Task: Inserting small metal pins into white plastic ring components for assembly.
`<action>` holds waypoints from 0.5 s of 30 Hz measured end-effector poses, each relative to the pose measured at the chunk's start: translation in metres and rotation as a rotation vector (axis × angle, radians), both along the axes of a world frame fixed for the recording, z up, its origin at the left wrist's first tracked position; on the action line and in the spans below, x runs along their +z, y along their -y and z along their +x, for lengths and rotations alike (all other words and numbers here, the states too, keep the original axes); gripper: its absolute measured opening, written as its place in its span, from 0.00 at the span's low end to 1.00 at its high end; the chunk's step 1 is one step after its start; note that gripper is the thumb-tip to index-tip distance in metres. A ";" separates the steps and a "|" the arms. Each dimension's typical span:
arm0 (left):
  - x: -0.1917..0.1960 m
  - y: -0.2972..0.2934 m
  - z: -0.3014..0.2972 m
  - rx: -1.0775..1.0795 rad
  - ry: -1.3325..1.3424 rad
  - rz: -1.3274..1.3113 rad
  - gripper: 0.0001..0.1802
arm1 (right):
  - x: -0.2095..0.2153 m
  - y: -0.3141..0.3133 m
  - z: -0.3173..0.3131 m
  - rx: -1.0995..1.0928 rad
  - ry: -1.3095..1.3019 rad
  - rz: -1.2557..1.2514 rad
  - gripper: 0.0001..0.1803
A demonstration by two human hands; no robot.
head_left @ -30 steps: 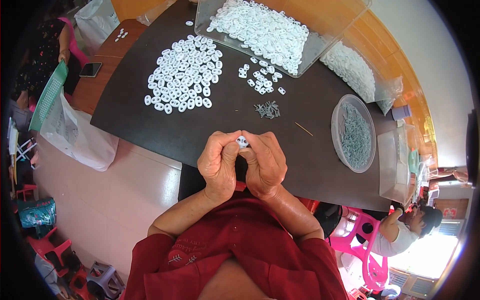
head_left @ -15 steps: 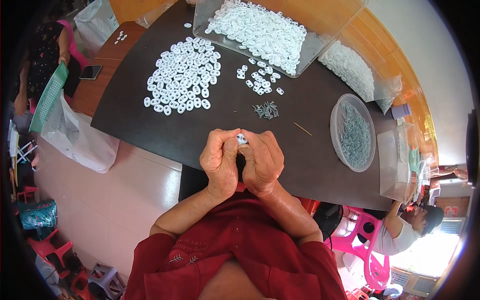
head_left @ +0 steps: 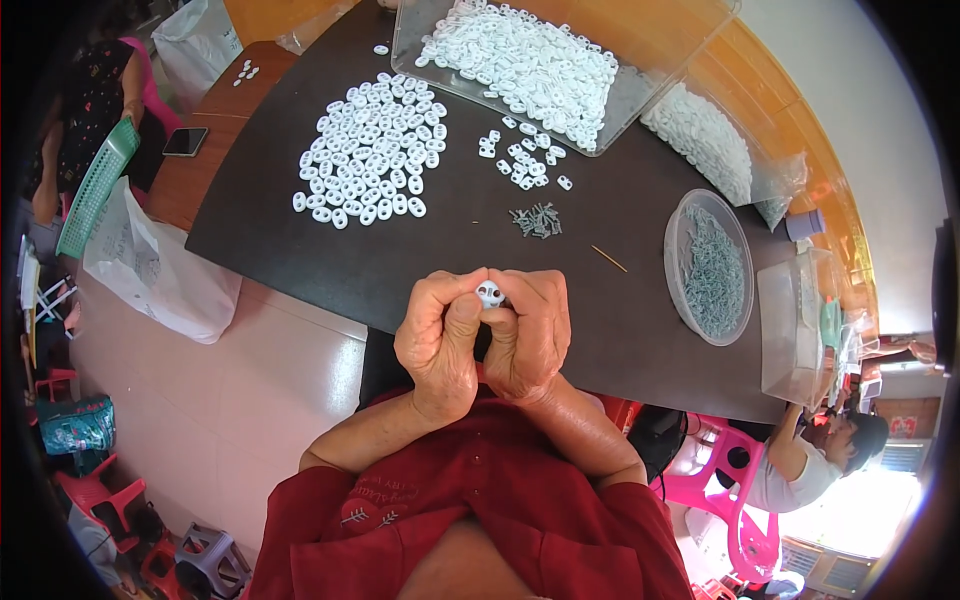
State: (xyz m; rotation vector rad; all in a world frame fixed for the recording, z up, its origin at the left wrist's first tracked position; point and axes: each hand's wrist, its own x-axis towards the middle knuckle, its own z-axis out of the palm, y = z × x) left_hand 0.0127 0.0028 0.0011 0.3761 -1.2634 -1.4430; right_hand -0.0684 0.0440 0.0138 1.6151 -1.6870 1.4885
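Note:
Over the near edge of the dark table, both hands pinch one small white plastic oval piece (head_left: 490, 292), its holes facing up. Fingertips and thumb of my left hand (head_left: 438, 345) are closed on its left side. My right hand (head_left: 527, 335) grips the right side the same way. Beyond them lies a small heap of grey screws (head_left: 537, 220). A spread of white two-hole oval pieces (head_left: 365, 150) covers the table at the far left. Smaller white pieces (head_left: 522, 165) lie loose behind the screws.
A clear bin (head_left: 625, 100) of white parts stands at the back, with a bag of white parts (head_left: 700, 140) beside it. At right are a round tub (head_left: 742, 300) of screws and a clear box (head_left: 790, 330). A thin stick (head_left: 609, 258) lies between. Other people sit nearby.
Both hands have come slightly closer to me with the white piece, and more of its holed face shows. The whole view has shifted a little.

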 end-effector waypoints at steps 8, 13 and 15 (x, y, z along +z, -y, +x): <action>-0.003 0.000 -0.003 0.090 -0.007 -0.129 0.08 | 0.007 -0.002 0.001 -0.007 -0.048 0.011 0.14; -0.006 0.003 -0.005 0.109 0.042 -0.146 0.07 | 0.000 0.000 -0.001 -0.028 -0.081 -0.005 0.16; -0.006 0.004 -0.006 0.106 0.041 -0.149 0.07 | 0.001 -0.001 -0.003 -0.021 -0.076 0.007 0.15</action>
